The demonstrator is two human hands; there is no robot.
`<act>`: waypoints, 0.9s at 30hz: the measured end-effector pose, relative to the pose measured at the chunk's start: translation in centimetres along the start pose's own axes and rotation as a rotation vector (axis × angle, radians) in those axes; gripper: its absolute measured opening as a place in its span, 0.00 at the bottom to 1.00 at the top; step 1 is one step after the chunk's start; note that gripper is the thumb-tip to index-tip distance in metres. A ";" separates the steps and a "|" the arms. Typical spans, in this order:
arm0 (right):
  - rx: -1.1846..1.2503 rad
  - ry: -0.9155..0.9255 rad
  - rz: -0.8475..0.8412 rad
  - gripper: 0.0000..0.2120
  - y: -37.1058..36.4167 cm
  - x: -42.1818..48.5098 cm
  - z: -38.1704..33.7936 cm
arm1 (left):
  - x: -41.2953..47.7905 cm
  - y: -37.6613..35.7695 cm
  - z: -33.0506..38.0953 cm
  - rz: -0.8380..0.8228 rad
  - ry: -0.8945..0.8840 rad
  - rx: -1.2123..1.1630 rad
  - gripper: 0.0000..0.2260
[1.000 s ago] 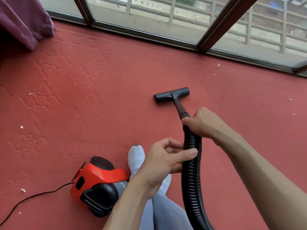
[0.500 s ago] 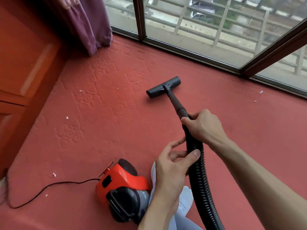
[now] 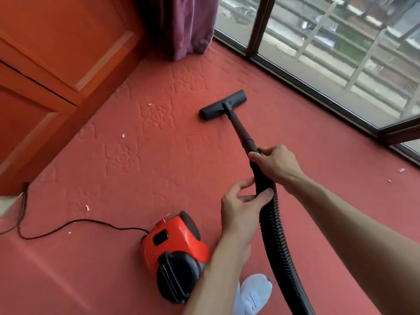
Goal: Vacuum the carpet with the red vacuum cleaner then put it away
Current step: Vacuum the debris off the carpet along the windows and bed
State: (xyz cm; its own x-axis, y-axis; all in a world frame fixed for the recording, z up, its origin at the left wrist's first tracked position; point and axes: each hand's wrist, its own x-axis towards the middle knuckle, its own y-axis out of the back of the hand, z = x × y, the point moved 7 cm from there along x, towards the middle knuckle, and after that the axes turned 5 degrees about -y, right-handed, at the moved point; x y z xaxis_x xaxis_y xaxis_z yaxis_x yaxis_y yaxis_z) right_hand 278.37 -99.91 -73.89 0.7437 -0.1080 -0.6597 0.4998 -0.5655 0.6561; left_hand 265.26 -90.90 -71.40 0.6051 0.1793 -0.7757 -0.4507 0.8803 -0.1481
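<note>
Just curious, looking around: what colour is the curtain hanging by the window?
Purple, a dusky plum shade. The curtain shows best in the head view, top centre.

The black hose [image 3: 276, 235] runs out at the bottom edge, its joint to the red vacuum cleaner [image 3: 172, 242] unseen. The left forearm [image 3: 216, 280] covers the machine's right side and part of a pale shoe [image 3: 254, 292]. White specks [image 3: 87, 208] on the carpet [image 3: 159, 167] are too small to name.

The red carpet [image 3: 159, 178] bears the red vacuum cleaner [image 3: 175, 244], its black floor head [image 3: 222, 105], a cord [image 3: 91, 220] and white scraps [image 3: 87, 208].
</note>
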 end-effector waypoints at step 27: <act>-0.123 0.110 0.058 0.13 -3.4 1.1 -4.4 | 2.4 4.3 0.7 -0.016 0.034 -0.111 0.16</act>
State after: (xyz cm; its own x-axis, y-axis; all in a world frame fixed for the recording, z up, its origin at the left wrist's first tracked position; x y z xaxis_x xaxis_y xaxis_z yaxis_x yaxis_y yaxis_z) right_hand 279.46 -94.47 -75.22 0.8137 -0.0441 -0.5796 0.4997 -0.4561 0.7364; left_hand 265.26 -86.37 -73.48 0.5908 0.1486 -0.7930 -0.5118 0.8288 -0.2260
